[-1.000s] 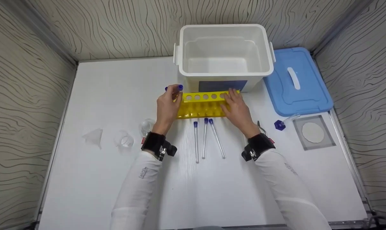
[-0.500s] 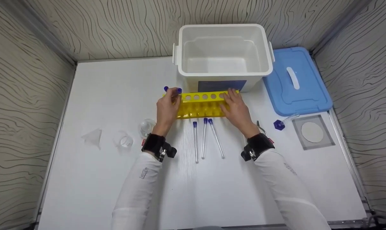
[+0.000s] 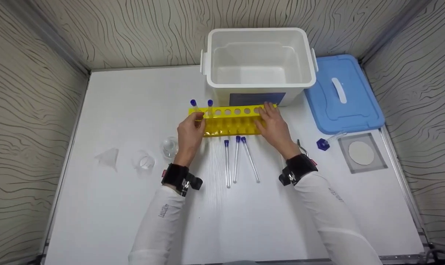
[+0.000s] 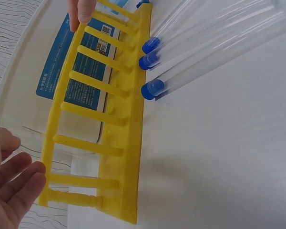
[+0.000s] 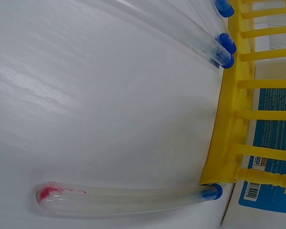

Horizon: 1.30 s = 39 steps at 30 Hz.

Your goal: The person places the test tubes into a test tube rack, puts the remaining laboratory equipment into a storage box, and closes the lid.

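A yellow test tube rack point(image 3: 231, 127) stands before the white box. Two blue-capped test tubes, one farther left point(image 3: 193, 104) and one to its right point(image 3: 210, 106), stand in its left end, caps above the top rail. Beside them my left hand point(image 3: 190, 134) has its fingers loosely bent at the rail, around no tube. My right hand point(image 3: 274, 127) holds the rack's right end, fingers over the top and thumb in front. Three capped tubes point(image 3: 227, 163) lie on the table before the rack. Another tube point(image 5: 128, 198) with a red mark at its bottom lies near the rack's right end.
Behind the rack stands the open white box point(image 3: 257, 86); its blue lid point(image 3: 349, 106) lies at right. A clear funnel point(image 3: 108, 158), beaker point(image 3: 145, 162) and flask point(image 3: 170, 147) are at left. At right are a purple-based clear cylinder point(image 3: 322, 144) and a grey square with white disc point(image 3: 360, 152).
My left hand has let go of the right-hand capped tube and drawn back toward me and slightly left. Both tubes now stand free in the rack. My right hand stays put.
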Tool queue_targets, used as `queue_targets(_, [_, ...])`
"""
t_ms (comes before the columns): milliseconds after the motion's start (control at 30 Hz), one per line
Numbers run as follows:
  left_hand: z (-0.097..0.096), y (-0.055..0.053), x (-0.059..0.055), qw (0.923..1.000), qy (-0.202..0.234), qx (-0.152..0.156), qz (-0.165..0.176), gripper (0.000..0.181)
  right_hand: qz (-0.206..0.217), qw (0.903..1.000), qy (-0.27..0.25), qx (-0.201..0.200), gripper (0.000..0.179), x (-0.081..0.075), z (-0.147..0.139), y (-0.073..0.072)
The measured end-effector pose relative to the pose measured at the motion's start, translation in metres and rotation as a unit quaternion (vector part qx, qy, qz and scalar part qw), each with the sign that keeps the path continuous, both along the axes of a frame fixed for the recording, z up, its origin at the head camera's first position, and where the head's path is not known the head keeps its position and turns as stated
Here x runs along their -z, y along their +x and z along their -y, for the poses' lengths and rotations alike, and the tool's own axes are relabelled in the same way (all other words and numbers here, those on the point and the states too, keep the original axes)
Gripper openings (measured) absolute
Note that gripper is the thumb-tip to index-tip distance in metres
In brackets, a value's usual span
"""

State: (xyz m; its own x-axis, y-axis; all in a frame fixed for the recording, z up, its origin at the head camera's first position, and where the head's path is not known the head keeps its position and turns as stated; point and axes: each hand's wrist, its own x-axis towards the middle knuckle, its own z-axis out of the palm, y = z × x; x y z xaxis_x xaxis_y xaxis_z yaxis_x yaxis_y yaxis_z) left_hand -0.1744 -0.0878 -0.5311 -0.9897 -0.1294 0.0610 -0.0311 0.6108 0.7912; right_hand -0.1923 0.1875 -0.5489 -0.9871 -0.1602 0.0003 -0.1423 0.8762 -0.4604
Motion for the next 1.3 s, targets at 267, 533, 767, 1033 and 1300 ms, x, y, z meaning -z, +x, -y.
queue_targets(267, [-0.004,0.014,-0.002,0.9999,-0.005,0.005,0.013,0.024,-0.008,0.9999,-0.01,-0.007,0.054,-0.001,0.0,0.0])
queue_targets(533, [-0.01,0.026,0.009,0.999,-0.029,0.023,-0.024,0.022,-0.006,0.9999,-0.008,-0.007,0.054,-0.002,0.001,0.0])
queue_targets(767, [-0.017,0.039,0.022,0.9959,-0.065,0.045,-0.043,0.021,-0.015,0.9995,-0.024,-0.015,0.054,-0.003,-0.001,0.0])
queue_targets(1033, [-0.024,0.048,0.033,0.9921,-0.099,0.076,-0.011,0.026,-0.007,0.9997,-0.02,-0.012,0.054,-0.003,0.0,0.0])
queue_targets(1300, [-0.032,0.052,0.039,0.9865,-0.126,0.102,0.024,0.029,-0.019,0.9994,-0.025,-0.012,0.052,-0.002,-0.001,0.0])
